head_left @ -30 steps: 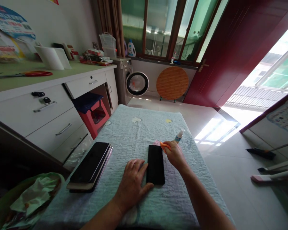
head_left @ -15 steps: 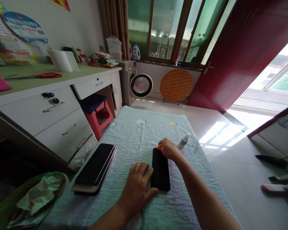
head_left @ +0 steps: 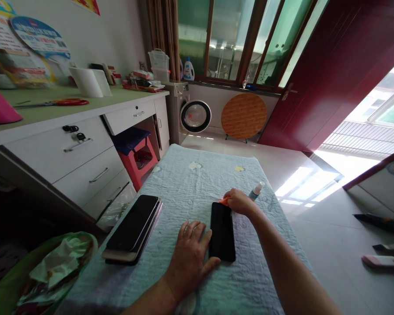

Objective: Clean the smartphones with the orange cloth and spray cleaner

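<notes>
A black smartphone (head_left: 222, 232) lies flat, screen up, on the pale blue quilted cloth (head_left: 180, 192). My left hand (head_left: 192, 249) rests at its left side with fingers spread, the thumb touching its lower left edge. At the phone's top right corner, my right hand (head_left: 239, 202) is closed on a small orange cloth (head_left: 223, 201), most of it hidden by the fingers. Just beyond that hand stands a small spray bottle (head_left: 256, 191) with a white cap. To the left lies a stack of several phones (head_left: 134, 227), the top one dark-screened.
A bin (head_left: 92, 249) with crumpled tissue stands at the lower left. Along the left runs a white desk (head_left: 79, 162) with scissors (head_left: 68, 103) and a paper roll (head_left: 88, 83). A red stool (head_left: 136, 168) is under it. Brooms (head_left: 377, 222) lie at the right.
My right hand has shifted slightly right along the phone's top end with the orange cloth, uncovering more of the corner. The left hand stays by the phone. The view has turned a little left.
</notes>
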`<state>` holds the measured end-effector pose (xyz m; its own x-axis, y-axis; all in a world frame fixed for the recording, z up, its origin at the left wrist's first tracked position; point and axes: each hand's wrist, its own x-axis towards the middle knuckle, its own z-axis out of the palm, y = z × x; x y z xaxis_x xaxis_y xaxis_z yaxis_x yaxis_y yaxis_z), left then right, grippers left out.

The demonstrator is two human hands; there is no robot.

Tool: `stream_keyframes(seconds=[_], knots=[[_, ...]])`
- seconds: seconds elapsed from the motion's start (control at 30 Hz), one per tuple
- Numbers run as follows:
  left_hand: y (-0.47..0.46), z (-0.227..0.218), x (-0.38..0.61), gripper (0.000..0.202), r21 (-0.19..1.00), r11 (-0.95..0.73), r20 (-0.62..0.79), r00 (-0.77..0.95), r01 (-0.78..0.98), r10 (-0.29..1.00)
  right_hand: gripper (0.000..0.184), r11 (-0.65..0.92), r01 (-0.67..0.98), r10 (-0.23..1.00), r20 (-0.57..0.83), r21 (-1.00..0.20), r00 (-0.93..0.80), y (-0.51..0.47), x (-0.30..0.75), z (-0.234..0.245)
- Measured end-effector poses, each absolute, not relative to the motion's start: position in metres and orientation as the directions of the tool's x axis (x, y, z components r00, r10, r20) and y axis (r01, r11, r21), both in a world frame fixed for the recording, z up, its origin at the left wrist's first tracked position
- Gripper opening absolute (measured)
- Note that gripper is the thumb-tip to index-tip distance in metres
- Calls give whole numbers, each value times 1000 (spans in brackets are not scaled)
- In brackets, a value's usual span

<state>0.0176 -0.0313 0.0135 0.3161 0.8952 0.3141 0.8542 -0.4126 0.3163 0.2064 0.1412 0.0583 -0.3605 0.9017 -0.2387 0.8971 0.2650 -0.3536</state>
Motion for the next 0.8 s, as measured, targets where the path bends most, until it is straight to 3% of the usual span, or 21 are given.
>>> stream_keyframes(seconds=[0.3, 0.8], knots=[[-30, 13, 16, 59, 337, -437, 322, 334, 834, 886, 23, 237, 919, 912, -253, -315, -322, 145, 194, 59], [-32, 15, 17, 60, 285, -425, 317, 334, 859, 888, 29, 311, 870, 902, -171, -382, -397, 141, 180, 53]])
